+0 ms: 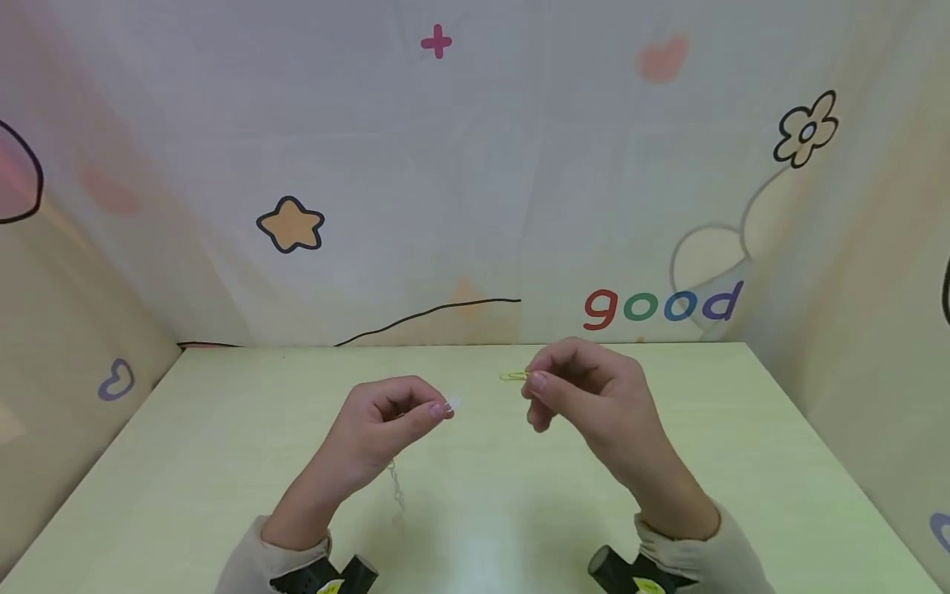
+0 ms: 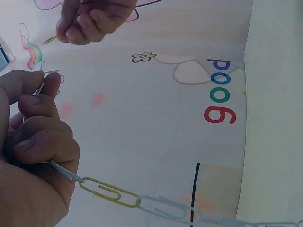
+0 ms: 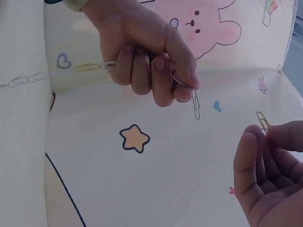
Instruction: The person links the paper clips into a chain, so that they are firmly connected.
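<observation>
My left hand (image 1: 386,429) grips a chain of paper clips (image 2: 111,192), yellow and whitish links joined end to end. Part of this chain runs through the curled fingers and is hidden there; its tail hangs below the palm. A whitish paper clip (image 3: 196,106) sticks out past the left thumb and index finger, which pinch near it. Off to the right and slightly higher, my right hand (image 1: 594,400) pinches a single yellow paper clip (image 1: 512,376) between thumb and index finger. The yellow clip points left, and a gap separates it from the whitish one.
Both hands are above a pale table (image 1: 475,536). A printed cloth backdrop (image 1: 475,165) rises behind its far edge and along both sides. Dark camera mounts sit at both wrists, next to light sleeves (image 1: 712,553).
</observation>
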Tool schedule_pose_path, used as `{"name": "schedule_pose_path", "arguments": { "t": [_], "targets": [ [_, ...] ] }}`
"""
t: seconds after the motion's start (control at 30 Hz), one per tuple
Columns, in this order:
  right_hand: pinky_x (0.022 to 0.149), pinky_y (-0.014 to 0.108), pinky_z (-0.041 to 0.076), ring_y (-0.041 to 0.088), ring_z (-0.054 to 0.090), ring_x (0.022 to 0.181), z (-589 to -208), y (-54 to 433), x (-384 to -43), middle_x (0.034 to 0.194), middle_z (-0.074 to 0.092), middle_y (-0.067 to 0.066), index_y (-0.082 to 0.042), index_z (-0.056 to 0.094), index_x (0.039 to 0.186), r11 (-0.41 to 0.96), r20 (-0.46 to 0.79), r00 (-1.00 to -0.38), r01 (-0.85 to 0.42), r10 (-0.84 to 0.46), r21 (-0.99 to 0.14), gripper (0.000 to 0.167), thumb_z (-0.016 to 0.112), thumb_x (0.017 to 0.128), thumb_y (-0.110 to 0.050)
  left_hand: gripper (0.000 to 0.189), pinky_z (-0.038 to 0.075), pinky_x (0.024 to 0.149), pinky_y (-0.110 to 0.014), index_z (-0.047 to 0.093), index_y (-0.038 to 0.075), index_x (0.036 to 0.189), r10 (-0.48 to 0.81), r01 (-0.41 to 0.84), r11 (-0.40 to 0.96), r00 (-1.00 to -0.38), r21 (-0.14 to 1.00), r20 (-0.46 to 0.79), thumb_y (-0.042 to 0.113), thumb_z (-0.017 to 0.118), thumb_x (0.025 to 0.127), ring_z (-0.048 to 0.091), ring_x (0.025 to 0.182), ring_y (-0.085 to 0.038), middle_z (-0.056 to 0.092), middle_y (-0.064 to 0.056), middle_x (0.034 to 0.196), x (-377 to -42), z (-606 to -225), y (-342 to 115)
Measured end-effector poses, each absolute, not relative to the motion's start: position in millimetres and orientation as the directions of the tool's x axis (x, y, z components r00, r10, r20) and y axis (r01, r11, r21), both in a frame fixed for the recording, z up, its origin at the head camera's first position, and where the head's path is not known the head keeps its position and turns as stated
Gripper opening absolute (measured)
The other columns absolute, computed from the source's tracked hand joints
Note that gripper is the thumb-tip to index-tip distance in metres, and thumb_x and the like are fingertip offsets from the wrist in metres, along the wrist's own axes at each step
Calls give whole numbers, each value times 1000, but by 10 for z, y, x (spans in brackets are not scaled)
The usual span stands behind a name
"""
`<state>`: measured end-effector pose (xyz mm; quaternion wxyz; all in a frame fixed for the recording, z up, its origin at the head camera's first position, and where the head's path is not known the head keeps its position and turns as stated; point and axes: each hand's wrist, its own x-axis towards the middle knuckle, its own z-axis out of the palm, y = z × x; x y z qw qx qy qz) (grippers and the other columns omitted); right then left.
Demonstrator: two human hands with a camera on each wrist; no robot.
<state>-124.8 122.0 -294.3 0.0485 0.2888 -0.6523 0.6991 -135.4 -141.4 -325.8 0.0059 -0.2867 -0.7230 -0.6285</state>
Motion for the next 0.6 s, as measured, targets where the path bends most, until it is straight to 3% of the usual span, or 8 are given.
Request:
{"name": "schedule_pose_path", "arguments": {
  "t": [0.23,0.47,0.6],
  "targets": [
    [64,39,59,27,64,65,-2970,1049,-1263,85,62,17,5,63,97,-138,421,-845,-398,-331,-907,3,63,96,2,9,40,58,-27,71,4,92,380,446,47,-835,894,397,5,64,97,43,64,-14,56,-1,74,-1298,-3235,-1353],
    [61,33,55,24,63,66,-3009,998,-1234,80,63,7,-6,67,95,143,414,-859,-470,-300,-871,4,68,94,-2,9,36,54,-27,70,5,92,360,458,18,-833,889,421,4,63,98,38,60,-15,50,0,71,-1278,-3223,-1330],
    [55,30,51,19,60,62,-3035,945,-1239,77,62,1,-11,68,93,213,458,-835,-529,-306,-822,12,68,94,1,10,36,54,-27,69,5,93,393,458,26,-822,889,412,4,61,99,37,59,-16,48,-1,71,-1273,-3242,-1304]
  ]
}}
